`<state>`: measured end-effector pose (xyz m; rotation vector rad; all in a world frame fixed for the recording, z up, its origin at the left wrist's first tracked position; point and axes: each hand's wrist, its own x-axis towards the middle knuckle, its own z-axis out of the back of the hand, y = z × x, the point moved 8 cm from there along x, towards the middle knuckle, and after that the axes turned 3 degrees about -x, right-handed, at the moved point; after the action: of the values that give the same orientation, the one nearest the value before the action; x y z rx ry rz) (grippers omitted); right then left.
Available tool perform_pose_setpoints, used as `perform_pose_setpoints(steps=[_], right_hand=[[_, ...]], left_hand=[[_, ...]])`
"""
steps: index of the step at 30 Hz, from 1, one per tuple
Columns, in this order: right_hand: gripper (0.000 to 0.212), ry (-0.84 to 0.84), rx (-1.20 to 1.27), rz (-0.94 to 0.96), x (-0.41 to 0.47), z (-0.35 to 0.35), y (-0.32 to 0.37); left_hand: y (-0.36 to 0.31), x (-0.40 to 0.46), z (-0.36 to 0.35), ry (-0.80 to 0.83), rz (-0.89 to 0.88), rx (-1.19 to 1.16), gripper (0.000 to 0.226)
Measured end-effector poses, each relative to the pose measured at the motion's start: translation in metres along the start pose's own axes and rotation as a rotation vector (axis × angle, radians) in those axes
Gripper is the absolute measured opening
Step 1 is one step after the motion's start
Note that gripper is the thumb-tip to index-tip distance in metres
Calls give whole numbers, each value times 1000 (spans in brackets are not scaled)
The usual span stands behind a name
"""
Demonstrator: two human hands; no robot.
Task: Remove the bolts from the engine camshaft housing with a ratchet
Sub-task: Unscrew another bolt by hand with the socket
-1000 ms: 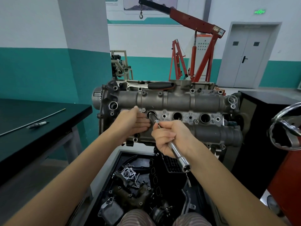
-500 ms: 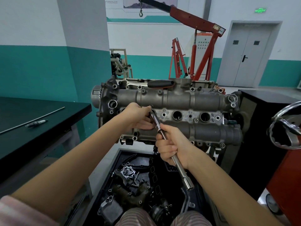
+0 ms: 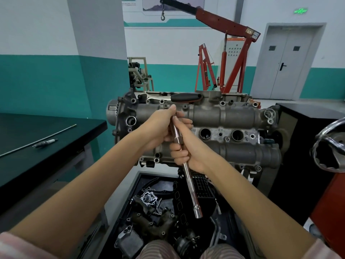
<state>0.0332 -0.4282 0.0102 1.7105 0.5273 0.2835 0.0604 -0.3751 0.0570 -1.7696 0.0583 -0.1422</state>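
Observation:
The grey camshaft housing [image 3: 214,116] stands on an engine stand in front of me, with bolt heads along its edges. A long chrome socket wrench [image 3: 188,176] runs from the housing's upper left part down toward me. My right hand [image 3: 186,152] grips its shaft near the middle. My left hand [image 3: 160,128] holds the upper end of the tool against the housing, fingers curled round it; the tip is hidden behind the fingers. A black-handled ratchet [image 3: 184,97] lies on top of the engine.
A black tray [image 3: 134,212] of engine parts lies below the engine. A dark workbench [image 3: 28,146] at left bears a thin rod and a spark plug [image 3: 44,143]. A black cabinet [image 3: 308,128] and chrome wheel [image 3: 328,146] stand at right. A red engine crane [image 3: 224,53] stands behind.
Both hands moved the wrench up from the spark plug hole area to the housing's upper left. The left hand went from resting on the housing to gripping the tool's top end.

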Motion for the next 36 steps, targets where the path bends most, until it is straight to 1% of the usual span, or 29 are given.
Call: perform_pose_setpoints(steps=[2,5,7,10,11,12,15,16,17,21,23,27,30,33,36], right_hand=[[52,7,-13,21,2,-2,5],[53,-39,-45,33,4,-3,5],[54,-76,-77,19,4,-3,1],[52,-68,-87,-29,-1,-4,-12],[52,-70,-84,-33,-3,-2,-16],[51,-80,-65,-32,-4,1,-18],[49,-94,40,-18,-1,7,-13],[48,-85,68,-13,1,5,-9],[47,-71,82,-5,5,2,-4],[41,-2,46,66,24,-20,17],[37,-6,56,105,37,-30,28],[34,-42,42,168,63,-52,45],[34,-11,-18,205,80,-80,51],[35,18,-114,236,93,-109,50],[35,-9,-183,276,107,-124,49]], left_hand=[[-3,-1,2,-9,-60,54,35],[-4,-1,6,-31,-116,45,33],[-2,0,10,-89,-125,-55,31],[-15,6,34,-248,-117,-291,30],[-23,8,43,-273,-121,-305,30],[-30,9,50,-265,-114,-263,31],[-30,6,55,-180,-43,30,31],[-25,4,55,-152,-18,92,30],[-20,1,55,-127,2,112,30],[-12,-12,65,-6,88,42,27],[-15,-17,83,2,89,81,27],[-39,-26,146,-124,-10,205,24],[-59,-36,214,-311,-62,404,17],[-70,-48,286,-506,-32,648,17],[-67,-57,351,-635,15,754,5]])
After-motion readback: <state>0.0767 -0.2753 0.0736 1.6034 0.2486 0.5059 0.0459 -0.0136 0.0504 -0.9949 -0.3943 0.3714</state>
